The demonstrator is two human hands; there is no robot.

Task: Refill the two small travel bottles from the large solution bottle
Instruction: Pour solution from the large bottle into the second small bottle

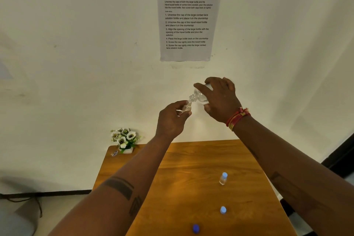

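My right hand [220, 99] grips the large clear solution bottle [200, 96], tilted with its open neck down to the left. Its mouth touches the mouth of a small clear travel bottle [186, 107], held upright in my left hand [172, 119]. Both are raised in front of the wall, above the table's far edge. A second small travel bottle [223, 178] with a light blue cap stands on the wooden table [191, 178]. A loose light blue cap [223, 210] and a dark blue cap [195, 228] lie nearer to me on the table.
A small white pot of artificial flowers [124, 140] stands at the table's far left corner, with a small object [114, 153] beside it. A printed task sheet [186, 13] hangs on the wall. The floor drops away on both sides of the table.
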